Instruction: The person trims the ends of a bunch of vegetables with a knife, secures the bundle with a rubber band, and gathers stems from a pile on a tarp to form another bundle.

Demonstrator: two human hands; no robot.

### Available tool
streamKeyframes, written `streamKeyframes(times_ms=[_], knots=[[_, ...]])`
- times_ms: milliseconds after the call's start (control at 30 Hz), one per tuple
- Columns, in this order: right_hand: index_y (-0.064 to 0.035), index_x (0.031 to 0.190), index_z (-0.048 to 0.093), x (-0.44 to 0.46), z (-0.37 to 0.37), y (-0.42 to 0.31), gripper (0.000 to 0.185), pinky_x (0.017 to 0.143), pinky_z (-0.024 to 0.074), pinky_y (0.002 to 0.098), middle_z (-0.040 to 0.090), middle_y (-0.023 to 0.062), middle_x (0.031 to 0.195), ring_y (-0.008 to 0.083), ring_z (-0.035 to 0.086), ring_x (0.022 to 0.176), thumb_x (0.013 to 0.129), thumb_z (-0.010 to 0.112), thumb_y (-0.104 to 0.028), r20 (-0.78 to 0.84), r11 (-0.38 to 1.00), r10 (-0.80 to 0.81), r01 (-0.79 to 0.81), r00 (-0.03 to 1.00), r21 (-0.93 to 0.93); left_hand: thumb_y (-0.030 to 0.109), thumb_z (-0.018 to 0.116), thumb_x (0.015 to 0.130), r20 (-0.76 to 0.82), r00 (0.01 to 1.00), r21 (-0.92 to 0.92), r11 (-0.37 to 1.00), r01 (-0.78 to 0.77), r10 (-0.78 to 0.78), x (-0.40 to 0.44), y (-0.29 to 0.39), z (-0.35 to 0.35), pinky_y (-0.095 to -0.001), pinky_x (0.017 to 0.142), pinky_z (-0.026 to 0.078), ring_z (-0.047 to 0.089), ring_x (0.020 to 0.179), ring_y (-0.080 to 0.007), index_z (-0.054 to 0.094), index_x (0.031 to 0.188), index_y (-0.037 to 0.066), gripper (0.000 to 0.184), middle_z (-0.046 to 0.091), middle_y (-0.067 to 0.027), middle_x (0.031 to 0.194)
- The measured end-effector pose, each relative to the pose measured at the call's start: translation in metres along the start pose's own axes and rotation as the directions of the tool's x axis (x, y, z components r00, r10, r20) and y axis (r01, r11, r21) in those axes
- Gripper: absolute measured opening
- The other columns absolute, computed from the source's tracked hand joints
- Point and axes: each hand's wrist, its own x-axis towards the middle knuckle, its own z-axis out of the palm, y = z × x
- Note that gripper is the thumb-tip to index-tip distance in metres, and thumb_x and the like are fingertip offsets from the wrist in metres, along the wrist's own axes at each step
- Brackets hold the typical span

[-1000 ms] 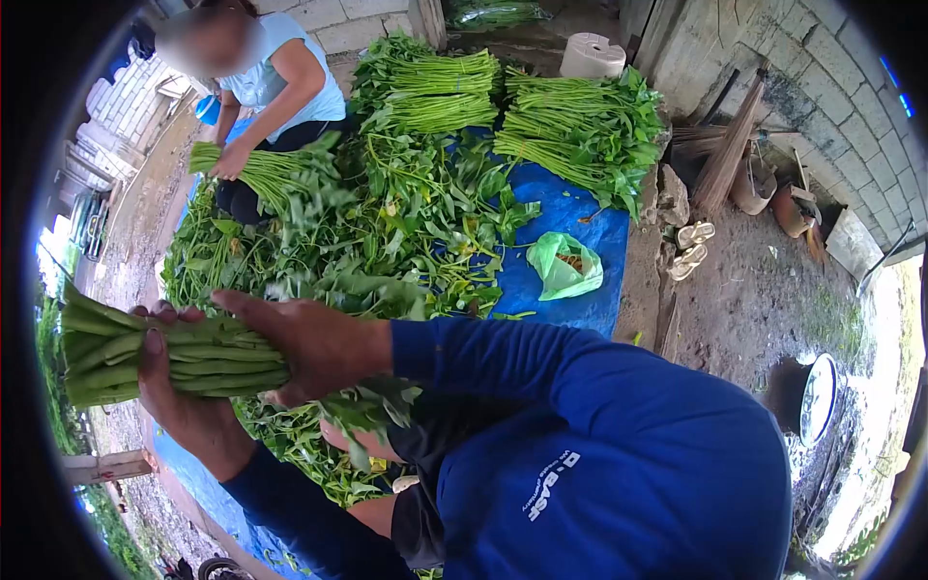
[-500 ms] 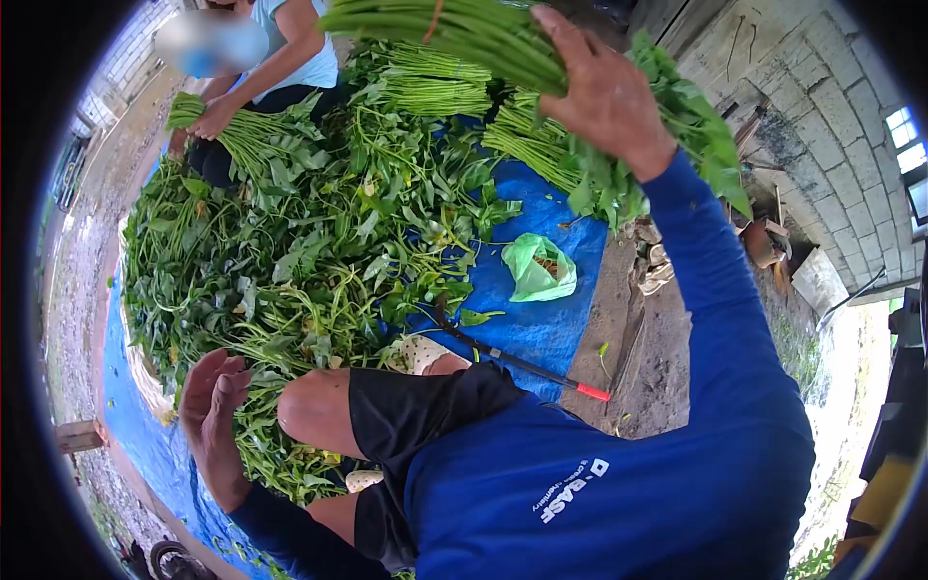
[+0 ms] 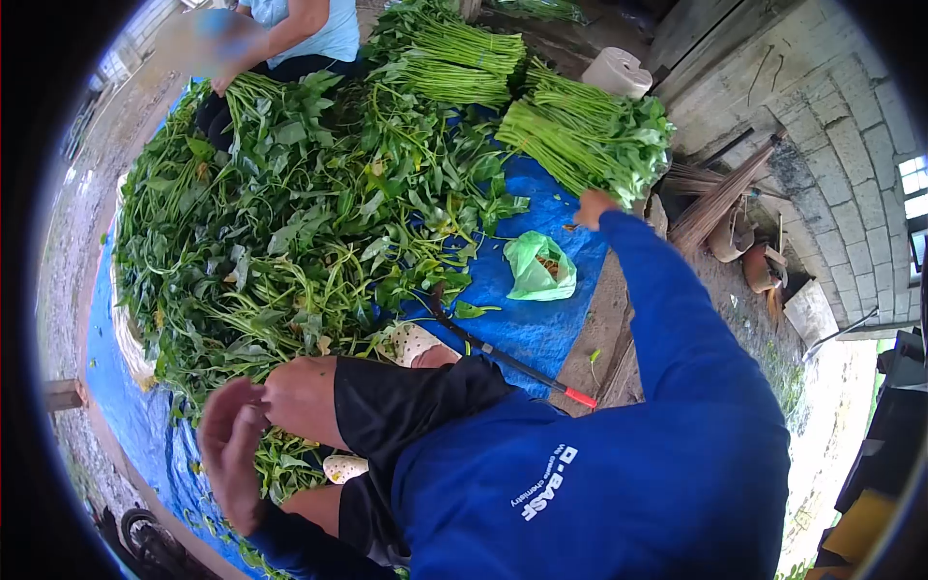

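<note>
My left hand (image 3: 232, 447) hovers by my bent knee, empty, its fingers loosely curled and apart from the thumb. At the lower edge of a bundle of leafy green stalks (image 3: 553, 150) is my right hand (image 3: 596, 207). Its fingers are mostly hidden, so whether it grips or only touches the bundle does not show. This bundle lies among other stalks, leaves toward the right. Farther left, more cut stalks (image 3: 459, 63) are stacked in a tied bundle. A large heap of loose leafy greens (image 3: 290, 232) spreads in front of me.
On the blue tarp (image 3: 536, 338) are a green plastic bag (image 3: 539, 269) and a curved blade with a red-tipped handle (image 3: 522, 364). A co-worker (image 3: 319, 34) handles greens at the upper left. A whitish roll (image 3: 617, 73) stands behind the bundles, near a block wall (image 3: 841, 126).
My right hand has come down from the upper middle, where it held the stalk bundle aloft; that bundle now lies on the stack. My left hand has shifted slightly down and right.
</note>
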Motion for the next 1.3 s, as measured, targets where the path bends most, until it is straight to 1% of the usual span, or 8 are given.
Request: streamKeyframes(times_ms=[167, 433, 533, 600, 800, 967, 1100, 1300], knots=[[-0.0032, 0.087, 0.072, -0.135, 0.184, -0.075, 0.024, 0.085, 0.0567, 0.056, 0.074, 0.0268, 0.099, 0.0462, 0.072, 0.095, 0.09, 0.06, -0.024, -0.175, 0.92, -0.019, 0.086, 0.984, 0.383, 0.017, 0.078, 0.095, 0.413, 0.895, 0.198, 0.976, 0.095, -0.171, -0.014, -0.015, 0.068, -0.0345, 0.082, 0.059, 0.074, 0.098, -0.0212, 0.069, 0.125, -0.001, 0.037, 0.077, -0.0125, 0.112], [-0.0055, 0.116, 0.077, -0.24, 0.195, -0.107, 0.036, 0.096, 0.0575, 0.0456, 0.078, 0.0193, 0.115, 0.0371, 0.074, 0.109, 0.087, 0.078, -0.028, 0.458, 0.873, -0.476, 0.34, 0.751, 0.349, 0.025, 0.076, 0.091, 0.737, 0.655, 0.449, 0.606, -0.657, 0.165, -0.029, 0.085, 0.149, -0.0439, 0.073, 0.06, 0.076, 0.085, -0.033, 0.07, 0.108, 0.002, 0.03, 0.073, -0.0193, 0.096], [-0.0025, 0.122, 0.073, -0.209, 0.172, -0.109, 0.038, 0.09, 0.0593, 0.0427, 0.078, 0.0193, 0.113, 0.0294, 0.076, 0.105, 0.088, 0.08, -0.017, 0.178, 0.765, -0.61, 0.516, 0.772, 0.385, 0.021, 0.071, 0.091, 0.754, 0.653, 0.534, 0.513, -0.673, 0.071, -0.076, 0.111, 0.174, -0.0429, 0.062, 0.06, 0.075, 0.075, -0.0306, 0.071, 0.104, -0.001, 0.026, 0.073, -0.0176, 0.092], [-0.0014, 0.124, 0.071, -0.204, 0.094, -0.147, 0.039, 0.084, 0.058, 0.0364, 0.076, 0.0148, 0.097, 0.025, 0.074, 0.092, 0.091, 0.079, -0.021, 0.207, 0.744, -0.529, 0.332, 0.823, 0.581, 0.027, 0.074, 0.087, 0.733, 0.669, 0.615, 0.543, -0.572, -0.124, -0.099, 0.125, 0.178, -0.0423, 0.059, 0.06, 0.075, 0.072, -0.0282, 0.074, 0.103, 0.001, 0.031, 0.075, -0.0144, 0.091], [0.0007, 0.128, 0.072, -0.199, -0.134, -0.271, 0.045, 0.088, 0.0581, 0.0356, 0.078, 0.0173, 0.11, 0.0241, 0.074, 0.097, 0.096, 0.075, -0.032, -0.412, 0.452, -0.677, 0.787, 0.61, 0.42, 0.039, 0.086, 0.076, 0.836, 0.507, 0.47, 0.752, -0.461, -0.211, -0.109, 0.182, 0.162, -0.0394, 0.059, 0.06, 0.076, 0.073, -0.0214, 0.083, 0.093, 0.013, 0.032, 0.079, -0.0055, 0.086], [-0.0023, 0.125, 0.074, -0.2, -0.196, -0.405, 0.041, 0.089, 0.0584, 0.037, 0.078, 0.0192, 0.108, 0.026, 0.076, 0.101, 0.098, 0.071, -0.032, -0.497, 0.301, -0.78, 0.924, 0.382, 0.237, 0.017, 0.066, 0.087, 0.451, 0.873, 0.719, 0.505, -0.478, 0.185, -0.14, 0.102, 0.077, -0.0433, 0.056, 0.061, 0.076, 0.069, -0.024, 0.062, 0.09, 0.003, 0.015, 0.069, -0.0163, 0.086], [-0.0005, 0.115, 0.076, -0.202, -0.123, -0.531, 0.032, 0.087, 0.0574, 0.0377, 0.077, 0.0156, 0.104, 0.0255, 0.073, 0.094, 0.101, 0.065, -0.026, -0.262, 0.141, -0.947, 0.975, 0.184, 0.172, 0.029, 0.084, 0.085, 0.207, 0.971, 0.724, 0.686, -0.073, -0.115, -0.108, 0.026, -0.029, -0.0446, 0.075, 0.06, 0.078, 0.092, -0.0325, 0.07, 0.122, 0.0, 0.049, 0.076, -0.0157, 0.108], [-0.0053, 0.104, 0.082, -0.175, 0.072, -0.641, 0.026, 0.084, 0.0614, 0.0419, 0.08, 0.0129, 0.09, 0.0292, 0.077, 0.084, 0.093, 0.069, -0.025, 0.302, 0.622, -0.783, 0.667, 0.544, 0.411, 0.03, 0.078, 0.097, -0.478, 0.876, 0.27, 0.959, 0.081, 0.061, -0.052, -0.123, -0.161, -0.0364, 0.084, 0.058, 0.075, 0.097, -0.0262, 0.07, 0.124, -0.005, 0.045, 0.076, -0.0204, 0.111]])
